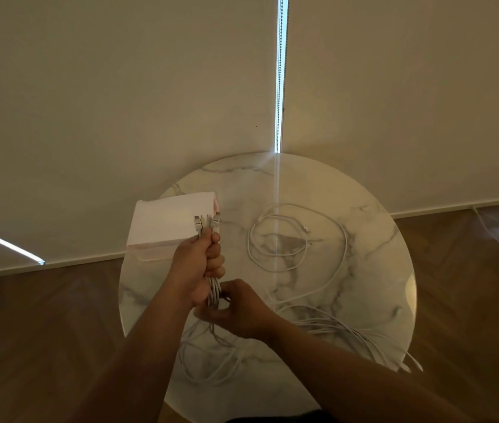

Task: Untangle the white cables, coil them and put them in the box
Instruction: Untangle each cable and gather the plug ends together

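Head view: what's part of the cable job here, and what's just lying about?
Job: cable bundle, gripped by left hand and right hand; loose cable; tangled cables; box.
Just there: table, blinds, bead chain, floor.

One wide-angle view, worn on the person's head, looks forward and down onto the round marble table [376, 270], facing the drawn blinds [120, 87] at the far side. The left hand [194, 264] and right hand [242, 309] sit close under the lens, centre near; wood floor [43, 315] shows left and right.
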`<control>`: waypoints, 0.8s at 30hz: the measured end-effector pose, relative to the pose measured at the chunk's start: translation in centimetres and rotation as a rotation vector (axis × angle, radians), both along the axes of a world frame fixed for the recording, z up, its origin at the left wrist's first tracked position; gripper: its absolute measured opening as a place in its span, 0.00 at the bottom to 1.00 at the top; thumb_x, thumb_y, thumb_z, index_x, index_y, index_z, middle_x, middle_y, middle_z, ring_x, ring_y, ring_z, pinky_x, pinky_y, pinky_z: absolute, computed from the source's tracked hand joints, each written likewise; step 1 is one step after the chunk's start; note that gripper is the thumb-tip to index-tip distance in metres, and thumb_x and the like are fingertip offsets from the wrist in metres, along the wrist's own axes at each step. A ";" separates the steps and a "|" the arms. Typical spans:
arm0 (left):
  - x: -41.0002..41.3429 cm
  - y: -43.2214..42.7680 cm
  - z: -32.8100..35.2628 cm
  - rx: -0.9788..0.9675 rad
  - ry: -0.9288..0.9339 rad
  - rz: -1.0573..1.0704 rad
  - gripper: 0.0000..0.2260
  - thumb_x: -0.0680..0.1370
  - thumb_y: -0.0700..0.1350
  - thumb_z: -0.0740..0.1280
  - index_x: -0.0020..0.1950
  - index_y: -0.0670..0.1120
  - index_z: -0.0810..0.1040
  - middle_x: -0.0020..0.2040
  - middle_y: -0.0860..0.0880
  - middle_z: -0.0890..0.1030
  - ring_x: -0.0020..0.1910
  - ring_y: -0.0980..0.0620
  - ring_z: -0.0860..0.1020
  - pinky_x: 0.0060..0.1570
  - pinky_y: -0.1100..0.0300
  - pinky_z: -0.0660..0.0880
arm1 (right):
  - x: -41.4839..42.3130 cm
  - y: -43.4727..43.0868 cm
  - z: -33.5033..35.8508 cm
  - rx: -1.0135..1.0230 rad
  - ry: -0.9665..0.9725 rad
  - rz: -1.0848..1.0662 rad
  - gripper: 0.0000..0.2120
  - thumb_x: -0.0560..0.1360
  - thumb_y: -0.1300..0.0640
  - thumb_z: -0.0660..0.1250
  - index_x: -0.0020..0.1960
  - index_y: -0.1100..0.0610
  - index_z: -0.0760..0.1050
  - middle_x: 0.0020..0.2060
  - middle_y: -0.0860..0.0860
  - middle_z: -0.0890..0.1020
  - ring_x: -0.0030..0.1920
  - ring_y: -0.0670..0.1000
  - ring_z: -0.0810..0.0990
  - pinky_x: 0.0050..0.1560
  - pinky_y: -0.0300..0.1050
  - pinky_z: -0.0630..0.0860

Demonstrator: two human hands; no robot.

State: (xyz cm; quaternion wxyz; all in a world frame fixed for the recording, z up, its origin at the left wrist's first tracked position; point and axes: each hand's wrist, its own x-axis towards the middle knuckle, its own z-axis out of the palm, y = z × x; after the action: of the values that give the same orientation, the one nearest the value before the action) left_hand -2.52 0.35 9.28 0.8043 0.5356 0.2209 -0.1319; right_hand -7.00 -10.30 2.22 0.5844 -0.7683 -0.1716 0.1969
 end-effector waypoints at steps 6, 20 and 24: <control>1.2 1.1 1.8 0.000 0.007 -0.001 0.16 0.85 0.48 0.52 0.40 0.46 0.69 0.23 0.55 0.61 0.18 0.60 0.56 0.18 0.67 0.53 | 0.4 -1.1 0.0 -0.121 0.180 0.159 0.19 0.77 0.49 0.67 0.37 0.63 0.83 0.34 0.55 0.85 0.29 0.44 0.79 0.37 0.39 0.76; 4.2 8.5 4.7 0.032 -0.078 0.160 0.17 0.85 0.49 0.52 0.38 0.49 0.69 0.23 0.56 0.60 0.18 0.60 0.56 0.18 0.67 0.52 | -3.3 -6.6 -5.4 -0.535 0.264 0.347 0.19 0.72 0.45 0.62 0.38 0.57 0.85 0.34 0.56 0.85 0.33 0.47 0.80 0.46 0.44 0.79; 4.2 9.9 3.1 0.149 -0.065 0.178 0.16 0.85 0.50 0.52 0.39 0.49 0.68 0.23 0.56 0.61 0.18 0.60 0.56 0.19 0.66 0.53 | -3.7 -8.8 -5.8 -0.536 0.253 0.164 0.21 0.76 0.48 0.64 0.29 0.58 0.77 0.26 0.51 0.81 0.29 0.45 0.79 0.40 0.40 0.78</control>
State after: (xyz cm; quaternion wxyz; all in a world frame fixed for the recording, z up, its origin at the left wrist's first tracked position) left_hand 1.68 10.25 12.35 0.7774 0.5763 0.2507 -0.0257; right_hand -10.74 -19.10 -3.59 0.3600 -0.8479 -0.1010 0.3760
